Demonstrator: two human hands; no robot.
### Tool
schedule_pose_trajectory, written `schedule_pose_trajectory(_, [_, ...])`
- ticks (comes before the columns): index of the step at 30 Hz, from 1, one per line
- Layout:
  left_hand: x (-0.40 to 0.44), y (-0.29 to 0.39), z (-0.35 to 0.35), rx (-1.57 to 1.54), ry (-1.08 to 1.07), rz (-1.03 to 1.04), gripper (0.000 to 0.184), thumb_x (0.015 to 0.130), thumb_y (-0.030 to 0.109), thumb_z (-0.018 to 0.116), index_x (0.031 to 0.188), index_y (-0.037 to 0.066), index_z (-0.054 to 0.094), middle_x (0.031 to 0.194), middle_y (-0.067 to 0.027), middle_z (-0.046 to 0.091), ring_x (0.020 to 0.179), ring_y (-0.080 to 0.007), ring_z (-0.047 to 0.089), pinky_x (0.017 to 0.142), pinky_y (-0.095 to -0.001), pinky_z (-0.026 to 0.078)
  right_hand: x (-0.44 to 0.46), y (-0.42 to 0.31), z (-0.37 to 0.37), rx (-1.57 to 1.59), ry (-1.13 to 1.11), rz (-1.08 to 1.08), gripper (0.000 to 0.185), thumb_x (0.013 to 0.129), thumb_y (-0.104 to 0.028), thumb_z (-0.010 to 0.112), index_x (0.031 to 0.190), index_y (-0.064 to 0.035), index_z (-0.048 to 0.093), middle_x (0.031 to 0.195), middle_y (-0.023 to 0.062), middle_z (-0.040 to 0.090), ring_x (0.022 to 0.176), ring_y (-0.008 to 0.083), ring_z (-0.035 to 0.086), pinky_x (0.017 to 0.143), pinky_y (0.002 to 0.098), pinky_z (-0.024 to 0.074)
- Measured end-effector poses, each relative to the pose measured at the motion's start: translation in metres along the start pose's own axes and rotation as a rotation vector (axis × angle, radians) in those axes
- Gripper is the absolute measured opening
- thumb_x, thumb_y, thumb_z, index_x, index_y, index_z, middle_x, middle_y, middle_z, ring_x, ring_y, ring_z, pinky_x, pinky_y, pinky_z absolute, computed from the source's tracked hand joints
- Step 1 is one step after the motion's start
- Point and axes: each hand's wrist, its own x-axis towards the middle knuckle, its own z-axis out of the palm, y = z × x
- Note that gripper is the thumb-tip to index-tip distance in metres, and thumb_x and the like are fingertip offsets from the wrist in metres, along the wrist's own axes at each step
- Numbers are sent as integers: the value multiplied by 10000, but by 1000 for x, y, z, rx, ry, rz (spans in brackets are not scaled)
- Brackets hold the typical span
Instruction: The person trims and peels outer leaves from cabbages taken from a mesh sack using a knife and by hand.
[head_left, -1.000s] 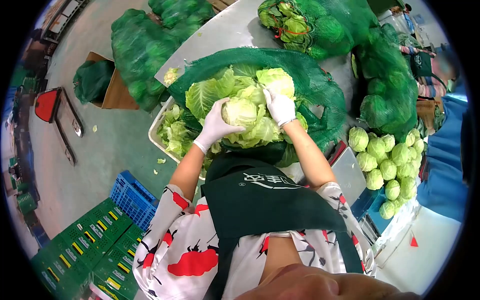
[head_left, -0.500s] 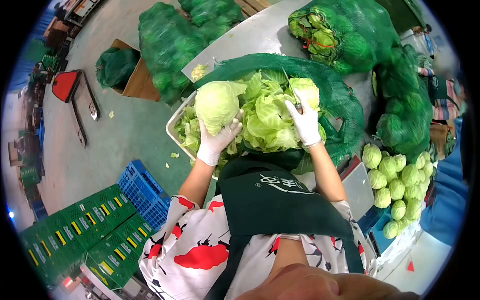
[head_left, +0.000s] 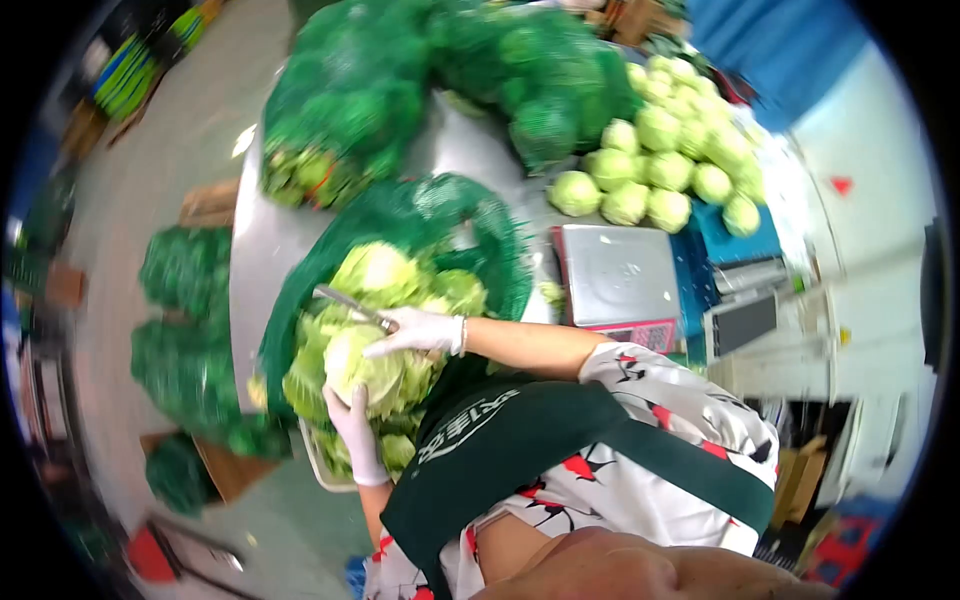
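Observation:
My left hand [head_left: 357, 432], in a white glove, grips a pale green cabbage [head_left: 350, 362] from below. My right hand [head_left: 420, 332], also gloved, holds a knife [head_left: 352, 304] with its blade pointing up and left. Some of that hand's fingers reach onto the top of the same cabbage. Loose cabbage leaves [head_left: 305, 385] lie around and under my hands, with another cabbage [head_left: 383, 270] just beyond. A green mesh bag [head_left: 285, 325] spreads open around them. Part of a white crate [head_left: 322, 468] shows beneath the leaves.
Filled green mesh sacks [head_left: 345, 95] stand at the table's [head_left: 262, 245] far side. Many trimmed cabbages [head_left: 668, 172] are piled at the right, beside a scale [head_left: 622, 275]. More sacks [head_left: 185, 375] and a red-handled pallet jack [head_left: 152, 555] are on the left floor.
The view has turned right, bringing the scale and cabbage pile nearer the middle. My hands, previously apart, are now together at one cabbage; the knife stays in my right hand.

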Motion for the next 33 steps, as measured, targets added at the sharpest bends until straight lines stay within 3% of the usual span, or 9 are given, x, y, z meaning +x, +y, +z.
schedule_pose_trajectory(7, [12, 18, 45, -18, -313, -88, 483, 962, 197, 583, 1359, -61, 485, 1265, -153, 577, 1113, -212, 555, 991, -339, 430, -59, 43, -65, 669, -33, 26, 266, 924, -351, 715, 922, -156, 534, 487, -117, 267, 353, 28, 282, 362, 224, 338])
schedule_pose_trajectory(10, [13, 38, 84, -103, -518, -150, 585, 962, 166, 566, 1482, -34, 388, 1413, -211, 511, 1168, -260, 578, 1001, -377, 469, -69, 107, -95, 937, 64, -89, 376, 948, -397, 654, 1155, -86, 605, 713, -3, 638, 433, 58, 493, 388, 206, 388])
schedule_pose_trajectory(14, [21, 49, 126, -112, -716, -139, 583, 966, 109, 545, 1503, -17, 355, 1433, -218, 497, 1252, -302, 563, 1042, -384, 448, -113, 173, -149, 1100, 378, -91, 530, 883, -467, 684, 1224, -63, 646, 1114, 89, 726, 905, 164, 681, 698, 275, 551])
schedule_pose_trajectory(15, [24, 44, 130, -83, -723, -126, 582, 967, 97, 543, 1505, -15, 352, 1431, -214, 500, 1253, -301, 563, 1045, -382, 444, -132, 167, -159, 1133, 482, -91, 452, 854, -498, 730, 1072, -110, 651, 729, -36, 602, 457, 68, 420, 399, 217, 332])
schedule_pose_trajectory(18, [28, 41, 135, -42, -737, -145, 556, 970, 60, 533, 1499, -2, 370, 1410, -198, 521, 1242, -287, 570, 1054, -374, 433, -196, 151, -194, 1154, 769, -304, 434, 806, -409, 800, 1107, -141, 638, 880, -35, 693, 635, 91, 601, 432, 213, 422])
schedule_pose_trajectory(23, [36, 38, 147, 21, -752, -180, 522, 980, 56, 539, 1481, 4, 400, 1399, -195, 534, 1202, -267, 596, 1029, -356, 454, -296, 104, -268, 553, 1396, -394, 597, 818, -365, 811, 1244, -11, 587, 923, 61, 696, 494, 61, 555, 380, 202, 439])
schedule_pose_trajectory(27, [38, 41, 165, 68, -775, -132, 536, 966, 30, 554, 1481, 11, 405, 1399, -200, 535, 1192, -254, 605, 1014, -338, 464, -333, 77, -338, -42, 1787, -372, 882, 708, -381, 895, 1406, -4, 507, 1059, 91, 713, 740, 106, 656, 633, 234, 545])
schedule_pose_trajectory(30, [37, 43, 176, 129, -774, -111, 552, 950, 30, 580, 1477, 23, 418, 1389, -188, 551, 1187, -240, 609, 1009, -330, 467, -344, 95, -412, -814, 1981, -163, 973, 686, -501, 848, 1456, -56, 453, 1395, 174, 566, 1185, 317, 624, 957, 407, 516])
schedule_pose_trajectory(33, [38, 37, 175, 199, -722, -80, 562, 932, 30, 604, 1469, 28, 437, 1374, -167, 571, 1177, -222, 615, 988, -326, 481, -340, 101, -449, -937, 1910, 144, 958, 713, -510, 814, 1482, -102, 415, 1442, 168, 521, 1185, 367, 602, 948, 440, 513])
